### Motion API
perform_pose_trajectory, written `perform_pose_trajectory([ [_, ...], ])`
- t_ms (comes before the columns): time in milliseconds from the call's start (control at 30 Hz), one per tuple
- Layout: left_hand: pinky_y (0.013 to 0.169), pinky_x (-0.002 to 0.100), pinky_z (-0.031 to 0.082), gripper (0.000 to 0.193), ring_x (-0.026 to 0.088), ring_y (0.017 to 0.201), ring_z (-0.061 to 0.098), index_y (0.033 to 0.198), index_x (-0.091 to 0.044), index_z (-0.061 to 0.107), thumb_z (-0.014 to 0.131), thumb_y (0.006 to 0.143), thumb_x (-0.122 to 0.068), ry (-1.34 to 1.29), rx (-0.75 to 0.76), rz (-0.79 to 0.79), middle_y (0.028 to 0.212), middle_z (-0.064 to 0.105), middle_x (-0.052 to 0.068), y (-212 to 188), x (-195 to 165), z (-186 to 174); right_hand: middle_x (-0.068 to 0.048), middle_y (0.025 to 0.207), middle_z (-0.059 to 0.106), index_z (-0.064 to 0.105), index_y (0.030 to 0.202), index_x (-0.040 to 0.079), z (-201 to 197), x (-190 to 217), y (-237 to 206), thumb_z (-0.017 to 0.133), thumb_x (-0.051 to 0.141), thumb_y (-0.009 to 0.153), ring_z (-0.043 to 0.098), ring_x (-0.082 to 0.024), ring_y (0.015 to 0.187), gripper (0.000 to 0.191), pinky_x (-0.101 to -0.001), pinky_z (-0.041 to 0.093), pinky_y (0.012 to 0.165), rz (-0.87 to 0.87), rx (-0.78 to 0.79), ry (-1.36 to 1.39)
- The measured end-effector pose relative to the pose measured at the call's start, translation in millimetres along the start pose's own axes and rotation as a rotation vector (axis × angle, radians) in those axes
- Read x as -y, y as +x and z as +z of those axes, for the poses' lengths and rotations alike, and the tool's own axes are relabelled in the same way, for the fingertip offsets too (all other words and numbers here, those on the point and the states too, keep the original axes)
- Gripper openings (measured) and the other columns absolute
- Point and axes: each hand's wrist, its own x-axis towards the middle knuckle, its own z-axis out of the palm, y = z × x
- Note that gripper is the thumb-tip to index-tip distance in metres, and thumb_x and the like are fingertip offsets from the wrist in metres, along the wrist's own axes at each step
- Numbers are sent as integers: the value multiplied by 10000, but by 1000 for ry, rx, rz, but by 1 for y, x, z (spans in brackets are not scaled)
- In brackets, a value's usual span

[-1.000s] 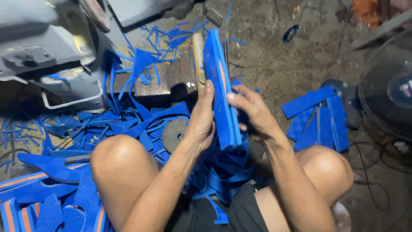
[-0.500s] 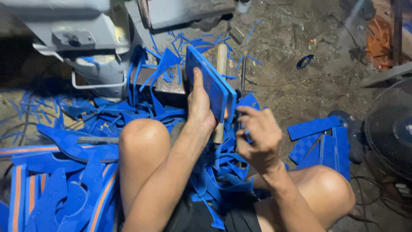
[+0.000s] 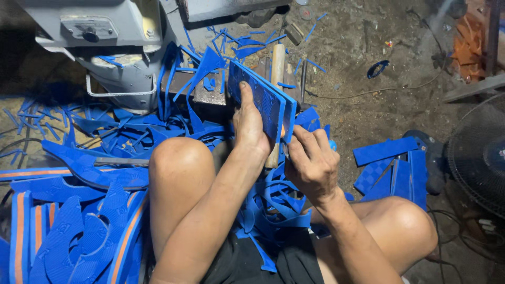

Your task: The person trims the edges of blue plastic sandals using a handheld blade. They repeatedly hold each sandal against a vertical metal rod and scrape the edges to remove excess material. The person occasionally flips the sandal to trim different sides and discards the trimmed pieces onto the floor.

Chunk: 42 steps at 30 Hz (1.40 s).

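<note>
The left hand (image 3: 251, 123) clamps a stack of blue foam soles (image 3: 263, 100), palm flat on the near face and thumb up along it, holding them on edge above a dark block (image 3: 210, 97) in the middle of the floor, just far of the knees. The right hand (image 3: 311, 164) has its grip clenched at the stack's lower right edge, fingers curled tight; whether it pinches the foam itself or a small tool, I cannot tell. A wooden handle (image 3: 277, 66) runs behind the stack, partly hidden.

The soles look light, soft and bendy (textured faces, so unlikely to slip), and thin sheets like these would likely splay unless squeezed across their flat sides. The best hold seems to be mid-length, where the left hand already sits.

Blue offcuts (image 3: 131, 131) litter the floor; sole blanks with orange stripes (image 3: 79, 231) lie near left, a grey machine (image 3: 100, 37) stands far left, and a fan (image 3: 481, 158) stands right.
</note>
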Motion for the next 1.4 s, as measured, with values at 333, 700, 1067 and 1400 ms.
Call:
perform_pose_trajectory([
  [333,686,389,621,470,196,780,723,1101,-33,637,532,998,-480,35,3,23,944,722,69,-6,5,-1,-117,1081,692,666,929,10,0,-4,6,693,10,789,614,-285,829,143,-383,523,644,37,-18,-137],
  [700,668,384,619,435,200,788,714,1159,-24,542,552,998,-427,98,-35,75,958,690,87,-13,5,-2,-61,1023,704,690,937,50,-5,1,9,685,-8,776,586,-255,776,172,-364,500,591,65,14,-133],
  [1067,596,344,594,455,175,693,671,1093,-10,563,571,1001,-456,245,72,96,858,662,85,-16,5,-5,-61,878,603,604,849,69,-13,-6,8,743,22,674,560,-298,797,229,-398,510,613,73,151,68],
  [1400,564,308,575,430,153,646,659,1042,-18,572,508,1053,-444,308,237,176,825,663,96,-26,2,-3,-77,862,584,569,694,64,-14,-16,-4,770,72,523,548,-333,819,264,-428,505,637,49,240,217],
])
